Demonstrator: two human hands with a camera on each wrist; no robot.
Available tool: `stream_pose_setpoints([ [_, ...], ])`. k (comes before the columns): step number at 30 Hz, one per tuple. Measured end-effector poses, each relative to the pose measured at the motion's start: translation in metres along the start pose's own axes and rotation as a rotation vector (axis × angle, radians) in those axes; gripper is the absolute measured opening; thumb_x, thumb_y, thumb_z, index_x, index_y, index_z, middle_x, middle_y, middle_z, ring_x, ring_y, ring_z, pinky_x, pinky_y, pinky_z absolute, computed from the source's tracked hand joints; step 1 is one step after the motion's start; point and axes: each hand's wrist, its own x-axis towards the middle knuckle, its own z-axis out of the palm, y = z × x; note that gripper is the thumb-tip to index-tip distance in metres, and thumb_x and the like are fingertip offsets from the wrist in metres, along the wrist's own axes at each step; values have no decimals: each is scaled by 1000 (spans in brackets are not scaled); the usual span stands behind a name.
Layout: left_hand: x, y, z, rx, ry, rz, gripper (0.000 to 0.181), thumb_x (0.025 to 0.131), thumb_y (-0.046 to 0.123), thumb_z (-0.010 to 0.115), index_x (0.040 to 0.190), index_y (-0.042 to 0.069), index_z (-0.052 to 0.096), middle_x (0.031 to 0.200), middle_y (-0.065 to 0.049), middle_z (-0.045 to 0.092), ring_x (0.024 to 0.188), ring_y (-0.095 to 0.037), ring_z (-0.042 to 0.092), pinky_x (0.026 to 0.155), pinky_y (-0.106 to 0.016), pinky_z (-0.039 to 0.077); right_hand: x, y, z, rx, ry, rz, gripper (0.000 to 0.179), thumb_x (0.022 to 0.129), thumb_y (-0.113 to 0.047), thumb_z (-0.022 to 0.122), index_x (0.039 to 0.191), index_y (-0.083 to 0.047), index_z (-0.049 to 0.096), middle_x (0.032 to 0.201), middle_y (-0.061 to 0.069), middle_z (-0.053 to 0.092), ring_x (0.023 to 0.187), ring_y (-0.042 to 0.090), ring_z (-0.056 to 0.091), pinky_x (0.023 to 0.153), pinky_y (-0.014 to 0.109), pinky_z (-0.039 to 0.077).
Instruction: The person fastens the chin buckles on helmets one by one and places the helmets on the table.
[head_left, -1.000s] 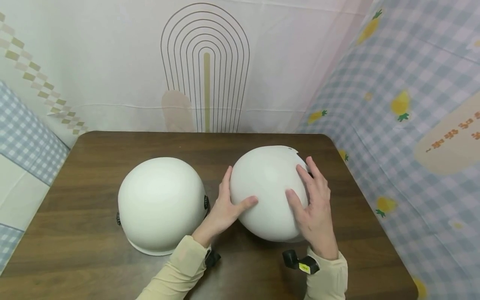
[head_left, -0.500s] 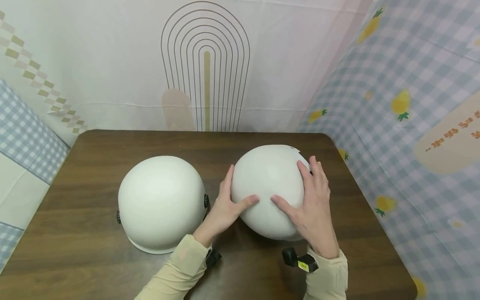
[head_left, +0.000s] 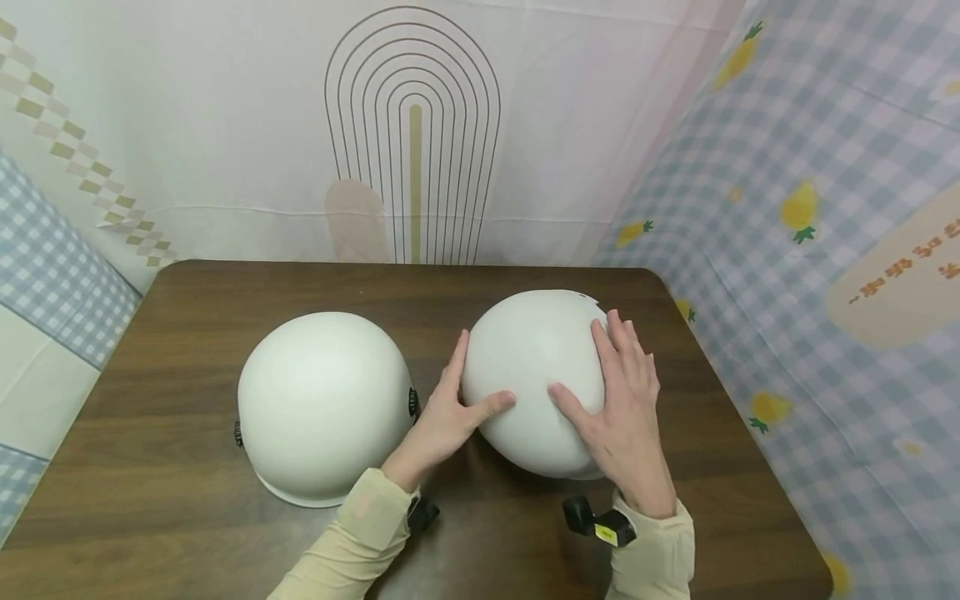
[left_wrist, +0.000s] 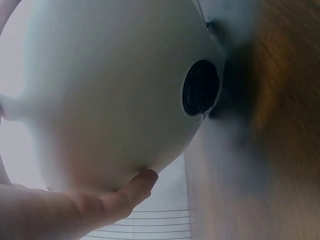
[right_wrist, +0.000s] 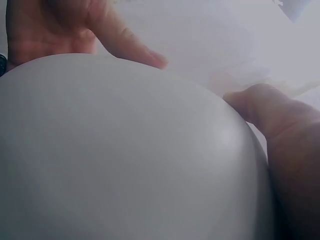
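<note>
A white, smooth, rounded helmet sits on the right half of the table, tilted, between my two hands. The left hand lies along its left side, thumb on top and fingers nearly straight. The right hand rests on its right side with fingers extended along the shell and thumb across the top. In the left wrist view a round black fitting shows low on the helmet's side, near the table. A second white helmet stands dome up to the left, with a black fitting on its side.
Both helmets are on a dark brown wooden table. A white patterned cloth hangs behind it, and a blue checked cloth borders the right side. The left forearm's sleeve is close to the second helmet.
My right thumb has moved left across the top of the helmet, and the right fingers have shifted slightly. The left hand and the second helmet look much the same.
</note>
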Motion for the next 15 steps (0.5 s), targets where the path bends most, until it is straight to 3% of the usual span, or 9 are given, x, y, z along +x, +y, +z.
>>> stream_pose_setpoints([
  [10, 0, 2, -4, 5, 25, 2, 97, 78, 57, 74, 149, 53, 7, 156, 2, 19, 136, -23, 33, 105, -51, 34, -5, 1, 5, 46, -23, 83, 83, 87, -40, 71, 154, -15, 29, 158, 4, 24, 145, 27, 13, 104, 64, 12],
  [15, 3, -1, -1, -71, 22, -35, 103, 81, 54, 74, 155, 38, 3, 159, -3, 17, 139, -25, 29, 108, -51, 30, -5, -3, 7, 36, -4, 68, 82, 88, -40, 70, 153, -12, 29, 158, 8, 25, 145, 28, 14, 103, 63, 12],
])
